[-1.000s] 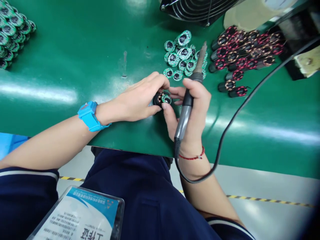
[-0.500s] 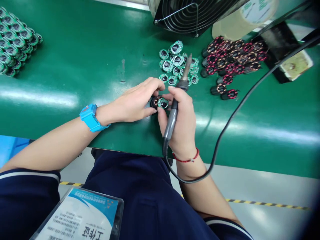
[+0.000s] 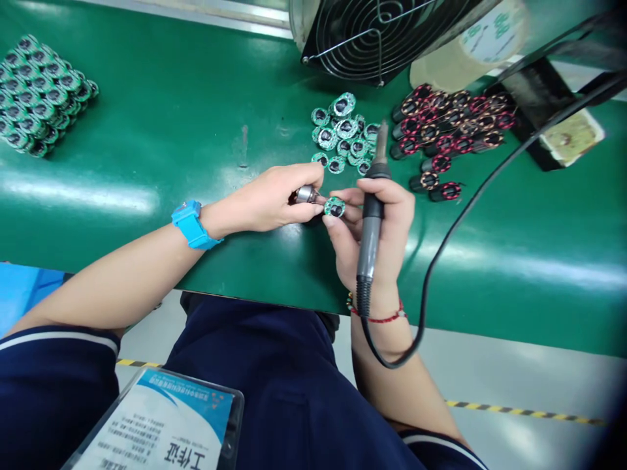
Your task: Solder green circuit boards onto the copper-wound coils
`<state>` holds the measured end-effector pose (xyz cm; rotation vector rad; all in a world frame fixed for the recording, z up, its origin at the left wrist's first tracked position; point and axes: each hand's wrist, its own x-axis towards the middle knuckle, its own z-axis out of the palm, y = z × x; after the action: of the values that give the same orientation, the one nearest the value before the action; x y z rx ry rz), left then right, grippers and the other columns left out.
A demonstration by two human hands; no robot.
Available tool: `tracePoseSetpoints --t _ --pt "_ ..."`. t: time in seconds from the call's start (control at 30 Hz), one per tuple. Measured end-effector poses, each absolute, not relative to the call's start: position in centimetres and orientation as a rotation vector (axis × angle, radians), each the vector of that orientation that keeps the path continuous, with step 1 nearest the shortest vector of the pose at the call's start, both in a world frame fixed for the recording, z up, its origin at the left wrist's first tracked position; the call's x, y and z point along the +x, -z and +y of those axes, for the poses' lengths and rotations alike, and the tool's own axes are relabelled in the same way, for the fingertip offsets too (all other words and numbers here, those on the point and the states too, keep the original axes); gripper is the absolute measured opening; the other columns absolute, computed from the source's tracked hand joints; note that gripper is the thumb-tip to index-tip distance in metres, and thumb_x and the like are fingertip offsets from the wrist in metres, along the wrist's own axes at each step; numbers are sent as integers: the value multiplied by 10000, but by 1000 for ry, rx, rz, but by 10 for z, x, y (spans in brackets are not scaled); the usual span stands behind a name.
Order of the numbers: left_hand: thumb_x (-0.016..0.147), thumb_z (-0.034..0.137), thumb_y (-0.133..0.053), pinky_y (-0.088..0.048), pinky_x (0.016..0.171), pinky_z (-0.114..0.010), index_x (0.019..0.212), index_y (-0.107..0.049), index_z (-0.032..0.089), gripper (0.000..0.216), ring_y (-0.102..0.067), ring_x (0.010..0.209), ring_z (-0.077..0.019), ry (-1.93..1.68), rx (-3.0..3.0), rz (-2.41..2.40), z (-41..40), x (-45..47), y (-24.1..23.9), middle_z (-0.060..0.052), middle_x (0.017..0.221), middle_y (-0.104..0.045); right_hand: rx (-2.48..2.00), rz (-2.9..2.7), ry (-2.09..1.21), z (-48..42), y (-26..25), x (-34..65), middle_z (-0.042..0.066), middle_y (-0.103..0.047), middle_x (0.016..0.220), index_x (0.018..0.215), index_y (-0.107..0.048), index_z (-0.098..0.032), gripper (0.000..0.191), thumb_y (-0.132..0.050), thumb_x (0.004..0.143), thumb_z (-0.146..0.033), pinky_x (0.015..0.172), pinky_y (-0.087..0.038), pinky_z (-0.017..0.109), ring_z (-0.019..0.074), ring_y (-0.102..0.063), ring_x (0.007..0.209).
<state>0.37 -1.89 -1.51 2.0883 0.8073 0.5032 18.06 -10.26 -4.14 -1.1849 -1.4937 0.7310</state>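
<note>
My left hand [image 3: 289,199], with a blue watch at the wrist, is closed around a small silver cylindrical part [image 3: 305,194]; its far end is hidden by the fingers. Just right of those fingertips is a small round green circuit board [image 3: 334,207] with a dark centre, pinched in the fingertips of my right hand [image 3: 379,225]. That same hand also grips a soldering iron [image 3: 371,228], its tip pointing away from me and its cable hanging down past the wrist. Loose round green boards [image 3: 345,128] lie beyond both hands.
A stack of green boards [image 3: 39,94] stands at the far left. Copper- and red-wound coils [image 3: 450,124] are grouped at the right. Behind are a black fan [image 3: 382,39], a tape roll [image 3: 470,59] and a yellowish sponge in a tray [image 3: 573,134]. The iron's cable [image 3: 460,215] arcs across the right side.
My right hand has shifted right with the soldering iron and the round board. A silver cylindrical part now shows in my left hand, where a copper-wound coil showed before.
</note>
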Motion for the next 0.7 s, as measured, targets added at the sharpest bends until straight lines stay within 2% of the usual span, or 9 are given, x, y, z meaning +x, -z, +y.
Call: tracePoseSetpoints --t 0.1,0.2,0.33,0.43,0.5,0.7 --pt "880 299 -637 -417 760 -275 936 -661 186 128 -560 837 -159 -539 2053 787 -19 0 12 -29 885 -640 -1164 -1459 -725 -102 42 181 38 -610 1117 1290 -470 -341 458 -670 883 -277 892 -629 395 198 -711 1048" --pt "884 314 -650 -446 796 -281 995 -716 179 187 -583 890 -160 -577 1905 841 -22 1 6 -39 925 -666 -1151 -1509 -595 -102 41 182 40 -616 1134 1308 -482 -329 484 -675 870 -255 912 -613 405 194 -695 1053" --pt "916 226 -602 -490 673 -243 1092 -725 177 220 -598 678 -90 -527 1356 897 -30 7 -2 -18 892 -699 -1118 -1711 -348 -102 35 183 22 -655 1139 1340 -486 -340 513 -651 872 -209 925 -596 425 201 -673 1043" --pt "907 162 -622 -542 682 -216 1089 -731 159 211 -626 623 -63 -499 999 911 -35 9 -5 2 792 -692 -1103 -1779 -263 -103 31 182 26 -682 1140 1357 -486 -330 549 -650 861 -161 876 -595 417 206 -671 1010" --pt "916 152 -618 -574 734 -211 1067 -743 156 196 -663 660 -63 -484 853 900 -36 10 -5 -1 786 -706 -1098 -1782 -241 -103 31 181 28 -687 1138 1366 -479 -332 566 -659 858 -159 864 -592 421 213 -670 1007" --pt "913 156 -634 -584 771 -177 971 -778 156 156 -706 837 -75 -485 821 804 -41 10 0 -36 982 -768 -1150 -1845 -193 -103 37 176 26 -678 1142 1411 -407 -373 586 -635 889 -233 780 -583 430 224 -646 940"
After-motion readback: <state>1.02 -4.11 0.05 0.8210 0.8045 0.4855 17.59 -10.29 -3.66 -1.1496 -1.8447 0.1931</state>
